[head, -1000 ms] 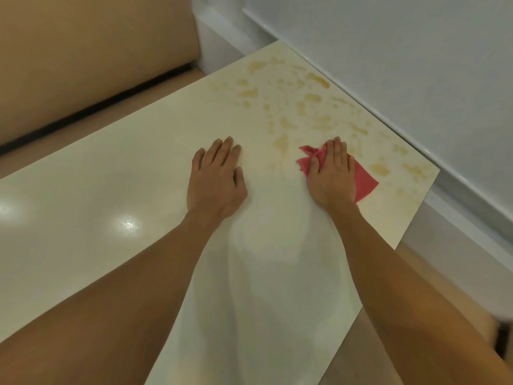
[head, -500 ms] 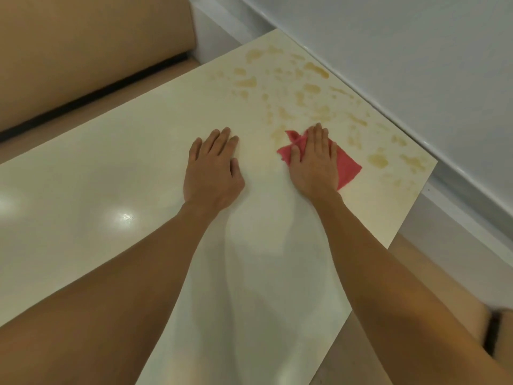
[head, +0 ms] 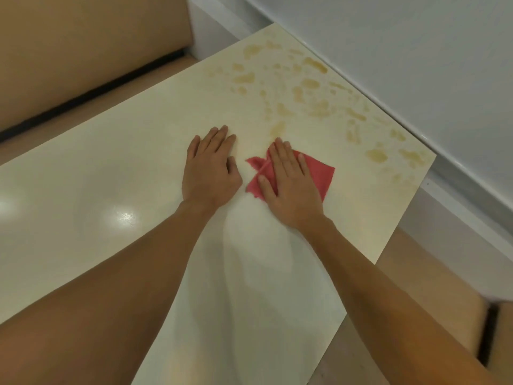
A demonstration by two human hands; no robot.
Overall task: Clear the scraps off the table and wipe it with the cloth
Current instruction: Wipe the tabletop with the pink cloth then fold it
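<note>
Fingers of the right hand lie straight and close together, flat on top of a red cloth, pressing it to the table; nothing is curled round or pinched. Cloth sits under the palm, w/ a crumpled corner poking out left by the thumb and a flat corner out to the right. Left hand rests just beside it, palm down, fingers straight, holding nothing, apparently bracing.

Key relation: yellow-brown stains lie ahead of the right fingertips and off to the right, i.e. toward the far corner where the table meets the pale wall. Nearest blotch is just beyond the fingertips, close to the cloth's front edge. Stain patch as a whole runs along the wall-side edge, far corner to right corner. Right hand is nearer to it than the left.

Judgement: wiping step is in hand, stained area mostly undone; next stroke prob. needs to go forward and rightward. No loose scraps can be made out, only stains.
</note>
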